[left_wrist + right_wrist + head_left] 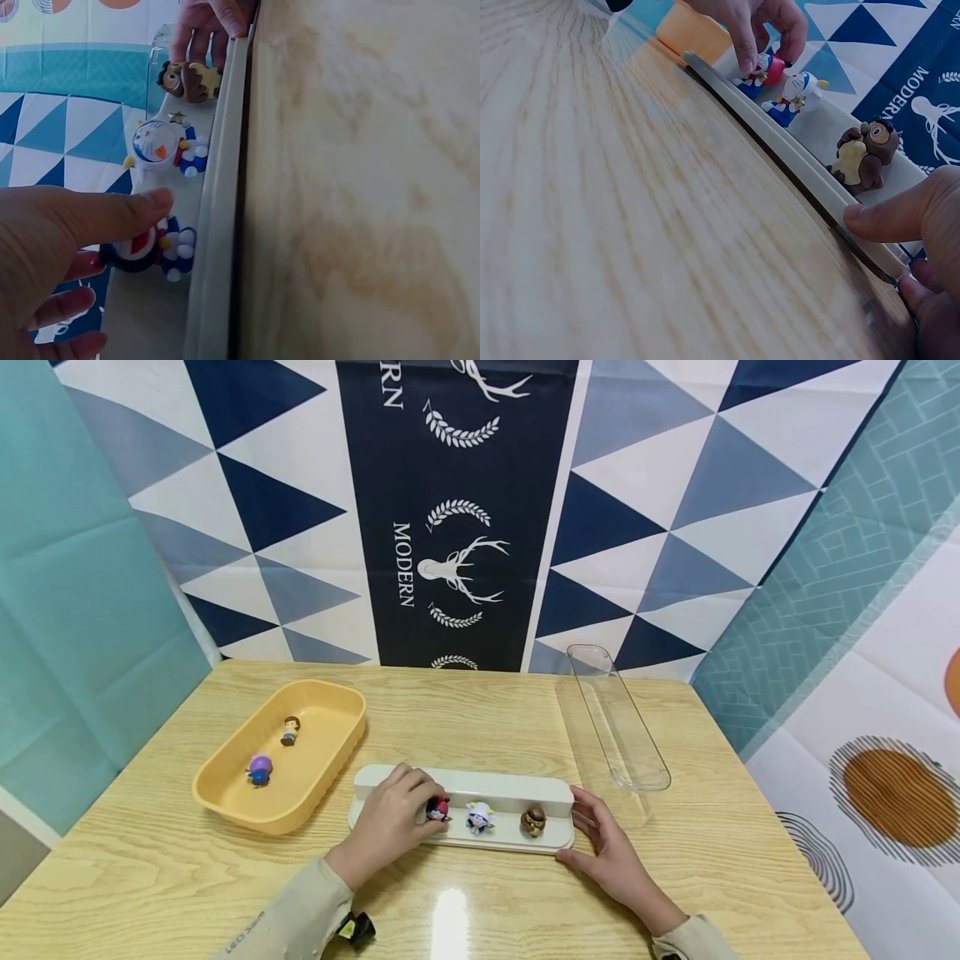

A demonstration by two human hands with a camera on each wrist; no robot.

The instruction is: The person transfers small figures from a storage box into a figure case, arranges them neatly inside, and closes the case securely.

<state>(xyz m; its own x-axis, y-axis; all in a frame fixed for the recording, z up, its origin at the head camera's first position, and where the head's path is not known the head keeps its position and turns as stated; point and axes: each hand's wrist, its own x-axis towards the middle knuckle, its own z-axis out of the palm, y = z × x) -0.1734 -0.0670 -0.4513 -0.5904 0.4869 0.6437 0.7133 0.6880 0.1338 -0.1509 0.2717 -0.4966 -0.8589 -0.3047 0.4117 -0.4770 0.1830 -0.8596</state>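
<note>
I see my left hand [390, 827] on the white display stand [525, 787], its thumb and fingers pinching a small figure with a red and dark head [437, 810] that stands at the left of the row. In the left wrist view the thumb lies across that figure's top and the other fingers curl behind it.

Just beside it, in the middle of the stand, is a white and blue figure [479, 817], upright and apart from the first. Further right stands a brown figure [533, 821].

My right hand [607, 847] is at the right end of the stand, fingers spread and fairly straight, thumb pressed on the front edge; in the right wrist view the thumb tip rests on the rim near the brown figure.

The stand lies on the wooden worktop [487, 710]. To its left is a yellow tray [225, 793] with a purple figure [259, 769] and a brown-haired figure [290, 730] in it. Behind the right end of the stand lies a clear plastic cover [618, 727].
</note>
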